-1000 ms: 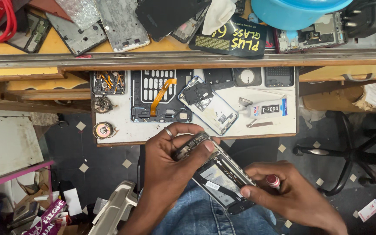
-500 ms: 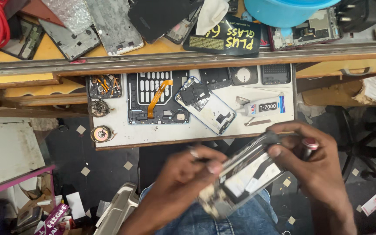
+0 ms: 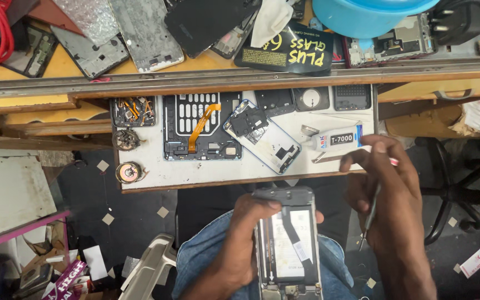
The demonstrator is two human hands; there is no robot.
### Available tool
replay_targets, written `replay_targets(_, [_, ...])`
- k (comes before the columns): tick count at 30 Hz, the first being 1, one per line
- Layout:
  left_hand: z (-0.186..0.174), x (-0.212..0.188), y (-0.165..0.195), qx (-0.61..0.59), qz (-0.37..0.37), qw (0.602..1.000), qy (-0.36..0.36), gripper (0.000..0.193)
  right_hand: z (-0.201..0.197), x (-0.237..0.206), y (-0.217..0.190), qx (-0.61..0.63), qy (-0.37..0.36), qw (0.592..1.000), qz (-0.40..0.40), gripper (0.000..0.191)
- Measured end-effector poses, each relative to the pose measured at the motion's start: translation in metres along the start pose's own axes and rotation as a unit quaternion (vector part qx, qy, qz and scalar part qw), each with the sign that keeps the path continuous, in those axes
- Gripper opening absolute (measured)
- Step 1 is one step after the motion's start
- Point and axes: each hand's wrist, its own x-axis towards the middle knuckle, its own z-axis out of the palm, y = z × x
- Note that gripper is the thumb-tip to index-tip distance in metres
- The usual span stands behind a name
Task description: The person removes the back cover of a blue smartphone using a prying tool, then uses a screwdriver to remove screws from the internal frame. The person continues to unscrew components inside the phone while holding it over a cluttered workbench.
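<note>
Over the lap, the left hand grips an opened phone by its edge; the right hand pinches a thin tool, near the glue tube.

Opened phone upright over your lap, back cover off, top edge at 12 o'clock. Pale battery fills centre, dark flex ribbon crossing it diagonally toward 5 o'clock. Metal frame dark grey, upper bar intact. Thin tweezers at 3 o'clock of phone, just beside it, near vertical, tip pointing toward 6 o'clock, not touching phone.
</note>
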Motion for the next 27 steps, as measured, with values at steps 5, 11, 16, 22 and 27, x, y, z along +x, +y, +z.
replay_targets(5, [0.0, 0.0, -0.01, -0.21, -0.05, 0.976, -0.015, 0.056, -0.019, -0.015, 0.017, 0.061, 0.043, 0.987, -0.143, 0.015])
replay_targets(11, [0.01, -0.006, 0.004, -0.254, -0.03, 0.963, -0.085, 0.072, -0.024, -0.035, -0.003, 0.119, 0.003, 0.977, -0.175, 0.009])
replay_targets(16, [0.02, -0.008, 0.009, -0.253, -0.046, 0.962, -0.093, 0.091, -0.002, -0.047, -0.021, -0.071, -0.052, 0.922, -0.376, 0.019])
replay_targets(22, [0.022, -0.013, 0.011, -0.218, -0.06, 0.974, -0.029, 0.072, 0.007, -0.03, -0.008, -0.254, -0.007, 0.832, -0.494, 0.025])
replay_targets(27, [0.022, -0.015, 0.01, -0.204, -0.059, 0.977, -0.015, 0.067, 0.005, -0.035, 0.007, -0.273, -0.023, 0.822, -0.499, 0.03])
